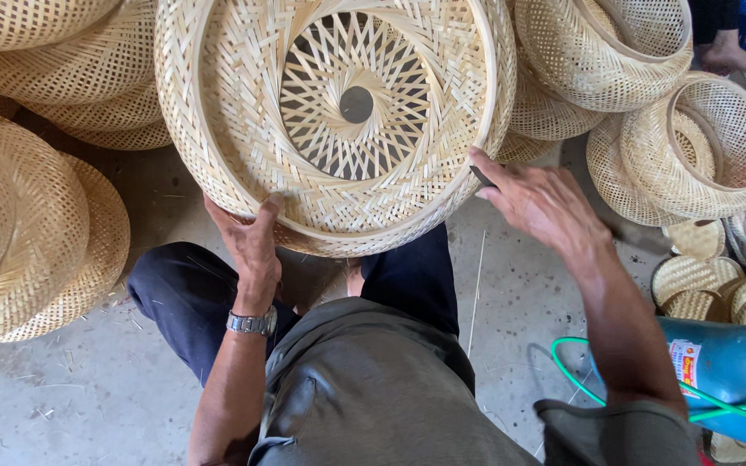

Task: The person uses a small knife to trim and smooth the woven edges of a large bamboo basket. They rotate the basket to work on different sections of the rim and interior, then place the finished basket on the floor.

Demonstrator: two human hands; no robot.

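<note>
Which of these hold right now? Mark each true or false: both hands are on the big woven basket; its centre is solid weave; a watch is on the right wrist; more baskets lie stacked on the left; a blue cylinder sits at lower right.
1. Both hands touch the big woven basket. True: left hand grips the lower rim, right hand the right edge.
2. Its centre is solid weave. False: an open hole shows there.
3. The wristwatch is on the right wrist. False: left wrist.
4. Stacked baskets lie at left. True.
5. A blue cylinder sits at lower right. True.
</note>
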